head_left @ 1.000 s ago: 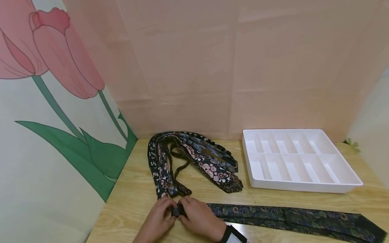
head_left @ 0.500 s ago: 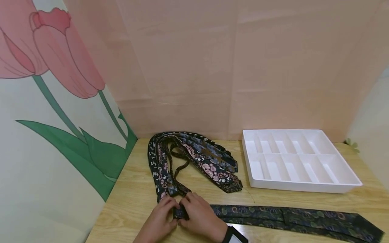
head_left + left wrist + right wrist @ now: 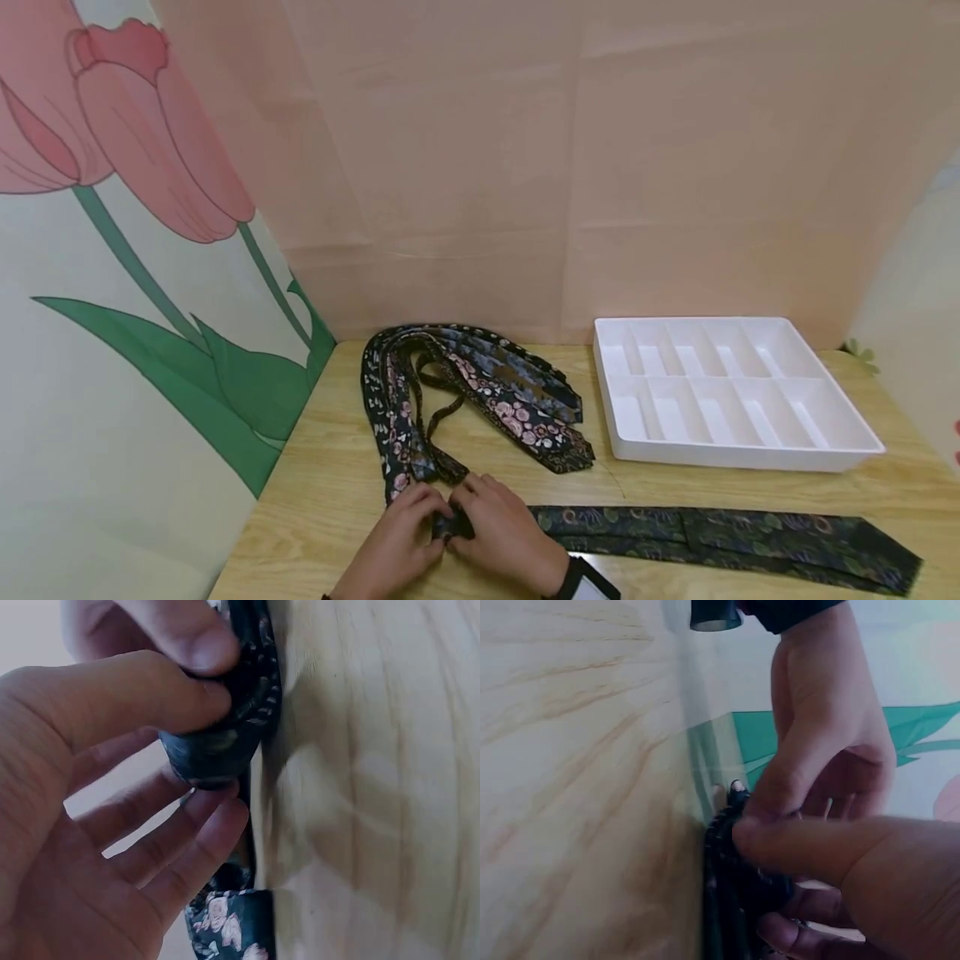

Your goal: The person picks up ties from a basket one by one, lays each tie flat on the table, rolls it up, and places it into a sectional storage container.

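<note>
A dark necktie [image 3: 735, 537] with a green and purple pattern lies lengthwise along the front of the table, its wide pointed end to the right. Its left end is wound into a small roll [image 3: 214, 754]. My left hand [image 3: 397, 537] pinches this roll from the left, thumb on top and fingers spread beneath in the left wrist view. From the other side my right hand [image 3: 506, 533] grips the same roll, its thumb pressed against the coil in the right wrist view. In the head view the fingers hide much of the roll.
Several floral neckties [image 3: 480, 379] lie bent in a bundle just behind the hands. At the back right stands a white divided tray [image 3: 738, 458] with two rows of compartments. A pink-brown cloth [image 3: 450, 167] hangs behind the wooden table [image 3: 300, 517].
The necktie's wide end has slid left along the table as its left end is wound up between both hands. The hands stay in nearly the same place.
</note>
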A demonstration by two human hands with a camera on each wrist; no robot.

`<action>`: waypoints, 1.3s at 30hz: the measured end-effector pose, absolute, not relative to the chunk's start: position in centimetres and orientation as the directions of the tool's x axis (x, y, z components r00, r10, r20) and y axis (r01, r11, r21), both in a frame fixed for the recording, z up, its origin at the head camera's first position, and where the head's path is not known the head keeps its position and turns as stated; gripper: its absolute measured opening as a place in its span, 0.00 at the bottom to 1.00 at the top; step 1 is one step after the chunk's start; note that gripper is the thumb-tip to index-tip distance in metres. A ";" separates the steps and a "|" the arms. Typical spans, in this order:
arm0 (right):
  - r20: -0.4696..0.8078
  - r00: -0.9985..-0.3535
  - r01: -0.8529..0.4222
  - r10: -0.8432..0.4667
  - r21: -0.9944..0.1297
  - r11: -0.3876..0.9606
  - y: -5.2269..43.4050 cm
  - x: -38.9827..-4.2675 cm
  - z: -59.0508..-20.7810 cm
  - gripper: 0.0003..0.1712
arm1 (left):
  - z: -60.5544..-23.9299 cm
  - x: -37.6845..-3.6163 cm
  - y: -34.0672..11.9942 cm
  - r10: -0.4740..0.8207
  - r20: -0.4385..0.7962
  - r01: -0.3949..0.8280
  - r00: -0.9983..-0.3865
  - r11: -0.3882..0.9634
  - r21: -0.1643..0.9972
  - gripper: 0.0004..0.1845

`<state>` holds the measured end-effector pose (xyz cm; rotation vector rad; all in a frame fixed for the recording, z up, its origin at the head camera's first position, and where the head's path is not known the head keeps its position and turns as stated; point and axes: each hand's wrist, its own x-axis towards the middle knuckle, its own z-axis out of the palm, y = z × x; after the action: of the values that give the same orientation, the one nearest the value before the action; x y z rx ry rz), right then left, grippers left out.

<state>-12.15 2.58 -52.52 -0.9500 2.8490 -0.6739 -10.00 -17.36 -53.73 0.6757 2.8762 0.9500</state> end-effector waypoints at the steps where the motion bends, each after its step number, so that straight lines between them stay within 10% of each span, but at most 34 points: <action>1: 0.073 -0.808 -0.555 -0.584 -0.427 0.714 2.7 -12.2 -52.5 0.22 | -53.7 -10.0 -17.3 0.416 0.100 0.393 -0.904 0.716 0.577 0.21; 39: -0.013 -0.829 -0.496 -0.559 -0.444 0.746 5.1 -11.7 -52.4 0.23 | -54.1 -10.2 -15.5 0.505 0.135 0.479 -0.852 0.651 0.589 0.23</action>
<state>-11.72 5.13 -52.38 -0.8503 2.7987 -0.6493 -10.21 -15.55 -54.09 0.8402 2.8163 0.9871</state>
